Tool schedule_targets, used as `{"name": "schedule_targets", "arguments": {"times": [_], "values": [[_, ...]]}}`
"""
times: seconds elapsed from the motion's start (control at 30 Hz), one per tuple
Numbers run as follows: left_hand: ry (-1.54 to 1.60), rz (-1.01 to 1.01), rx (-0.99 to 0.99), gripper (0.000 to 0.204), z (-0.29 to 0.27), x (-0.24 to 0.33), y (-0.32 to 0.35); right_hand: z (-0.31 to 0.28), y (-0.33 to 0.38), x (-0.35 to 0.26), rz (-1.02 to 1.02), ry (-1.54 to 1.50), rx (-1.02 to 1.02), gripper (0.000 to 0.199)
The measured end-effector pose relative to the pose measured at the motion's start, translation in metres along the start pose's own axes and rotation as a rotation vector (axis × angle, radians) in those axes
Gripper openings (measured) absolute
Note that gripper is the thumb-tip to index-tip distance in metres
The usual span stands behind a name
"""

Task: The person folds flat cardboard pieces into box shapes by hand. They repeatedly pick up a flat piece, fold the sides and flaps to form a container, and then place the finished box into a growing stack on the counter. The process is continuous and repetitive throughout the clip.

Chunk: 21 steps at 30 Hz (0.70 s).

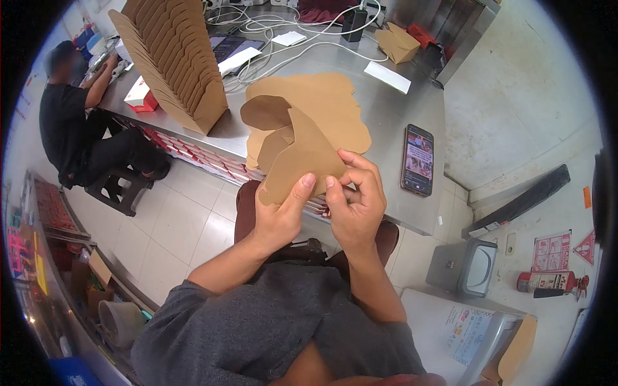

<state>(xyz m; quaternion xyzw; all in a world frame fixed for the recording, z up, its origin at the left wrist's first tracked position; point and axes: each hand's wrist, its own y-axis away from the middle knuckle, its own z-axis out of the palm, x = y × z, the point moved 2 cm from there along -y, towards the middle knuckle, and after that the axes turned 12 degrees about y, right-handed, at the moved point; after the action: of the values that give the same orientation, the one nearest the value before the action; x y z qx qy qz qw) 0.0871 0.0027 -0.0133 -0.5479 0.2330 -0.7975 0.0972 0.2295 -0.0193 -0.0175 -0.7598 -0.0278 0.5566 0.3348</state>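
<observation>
A partly folded brown cardboard food box (pixel 302 157) is held up between my two hands, over the table's front edge. My left hand (pixel 280 215) grips its lower left side, thumb pressed on the near panel. On its lower right corner, my right hand (pixel 357 206) pinches the board between thumb and fingers. Two rounded flaps stand up on the box's far left side. Behind it, a pile of flat brown box blanks (pixel 322 103) lies on the metal table (pixel 421 212). To the left rises a tall nested stack of folded boxes (pixel 174 71).
A phone (pixel 418 159) with a lit screen lies at right. White cables (pixel 277 22), paper slips and one more brown box (pixel 398 44) are at the back. A person (pixel 71 116) sits on a stool at left. A grey bin (pixel 460 267) and fire extinguisher (pixel 547 282) stand right.
</observation>
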Motion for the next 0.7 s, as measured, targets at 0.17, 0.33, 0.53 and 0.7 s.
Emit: {"name": "schedule_targets", "arguments": {"times": [0.17, 0.33, 0.53, 0.7], "values": [[0.100, -0.056, 0.016, 0.024, -0.001, -0.003, -0.002, 0.003, -0.004, -0.006, 0.015, -0.076, -0.031, 0.018], [0.055, 0.015, 0.013, 0.024, 0.001, 0.002, -0.001, 0.003, -0.003, -0.005, 0.002, -0.121, 0.013, 0.017], [0.081, 0.007, 0.001, 0.025, 0.000, -0.001, -0.001, 0.003, -0.002, -0.001, 0.037, -0.194, 0.004, 0.019], [0.244, -0.175, -0.031, 0.026, -0.007, -0.010, 0.001, -0.009, -0.009, 0.015, -0.120, -0.043, -0.072, 0.031]]}}
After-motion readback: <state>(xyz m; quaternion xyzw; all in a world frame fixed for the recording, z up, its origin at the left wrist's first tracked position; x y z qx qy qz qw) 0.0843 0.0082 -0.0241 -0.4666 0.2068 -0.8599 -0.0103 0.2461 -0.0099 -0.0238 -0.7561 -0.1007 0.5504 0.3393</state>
